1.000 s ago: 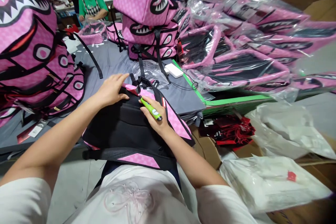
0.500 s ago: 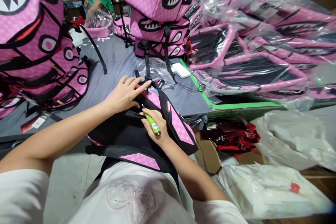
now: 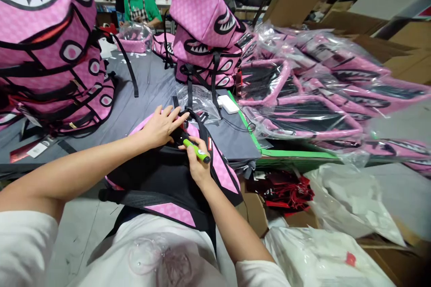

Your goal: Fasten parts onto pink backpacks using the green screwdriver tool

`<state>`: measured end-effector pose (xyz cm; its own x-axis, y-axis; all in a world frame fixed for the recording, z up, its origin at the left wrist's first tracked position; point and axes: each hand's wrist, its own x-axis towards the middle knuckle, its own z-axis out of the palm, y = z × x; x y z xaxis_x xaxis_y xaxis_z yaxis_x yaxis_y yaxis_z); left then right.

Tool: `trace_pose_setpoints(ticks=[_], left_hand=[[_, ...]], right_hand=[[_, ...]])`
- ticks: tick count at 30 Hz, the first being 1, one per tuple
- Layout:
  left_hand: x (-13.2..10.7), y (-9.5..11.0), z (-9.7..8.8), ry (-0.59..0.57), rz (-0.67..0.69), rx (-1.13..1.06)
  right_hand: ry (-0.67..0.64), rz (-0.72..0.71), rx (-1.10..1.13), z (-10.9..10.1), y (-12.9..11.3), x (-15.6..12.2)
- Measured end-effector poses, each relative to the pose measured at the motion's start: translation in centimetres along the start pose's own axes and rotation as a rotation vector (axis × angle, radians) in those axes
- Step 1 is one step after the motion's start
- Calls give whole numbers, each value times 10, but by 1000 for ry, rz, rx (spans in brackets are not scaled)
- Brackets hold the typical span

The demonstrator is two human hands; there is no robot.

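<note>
A black and pink backpack (image 3: 151, 170) lies in front of me at the table edge, its back panel and straps facing up. My left hand (image 3: 161, 128) rests on its top end, fingers spread over the black fabric by the strap bases. In my right hand (image 3: 199, 161) is a green marker pen (image 3: 198, 151) with dark ends. The pen's far end points at the fabric beside my left fingers; whether it touches I cannot tell. A small red label (image 3: 209, 143) shows on the right shoulder strap.
Pink shark-face backpacks (image 3: 43, 54) are piled at left, with another stack (image 3: 205, 13) behind. Plastic-wrapped bags (image 3: 303, 116) fill the right side. A white box-like item (image 3: 228, 104) lies on the grey table cover (image 3: 148, 76). Red tags (image 3: 289, 193) fill a carton below. A person in green (image 3: 141, 6) stands beyond.
The view has tilted up and shifted a little. My right hand has moved slightly with the marker pen, whose far end is now closer to my left fingers. My left hand stays on the backpack.
</note>
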<state>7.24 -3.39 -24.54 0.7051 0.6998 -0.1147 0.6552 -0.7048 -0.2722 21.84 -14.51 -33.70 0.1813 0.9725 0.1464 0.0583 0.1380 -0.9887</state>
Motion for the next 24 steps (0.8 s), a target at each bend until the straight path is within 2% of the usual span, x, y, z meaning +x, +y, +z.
trace_pose_setpoints(ticks=[3, 7, 11, 15, 20, 24], left_hand=[[-3, 2, 0, -11, -117, -13], [-3, 6, -2, -76, -242, -81], [-3, 7, -5, -84, -252, -91], [-1, 7, -4, -93, -259, -99], [0, 5, 3, -86, -256, -126], [3, 3, 8, -91, -249, -146]], right_hand=[[-27, 5, -38, -3, -3, 5], [-160, -22, -190, -15, -10, 16], [-279, -1, -262, -25, -18, 31], [-398, 48, -430, -29, -26, 45], [-647, -16, -556, -36, -36, 61], [-696, -72, -631, -35, -38, 68]])
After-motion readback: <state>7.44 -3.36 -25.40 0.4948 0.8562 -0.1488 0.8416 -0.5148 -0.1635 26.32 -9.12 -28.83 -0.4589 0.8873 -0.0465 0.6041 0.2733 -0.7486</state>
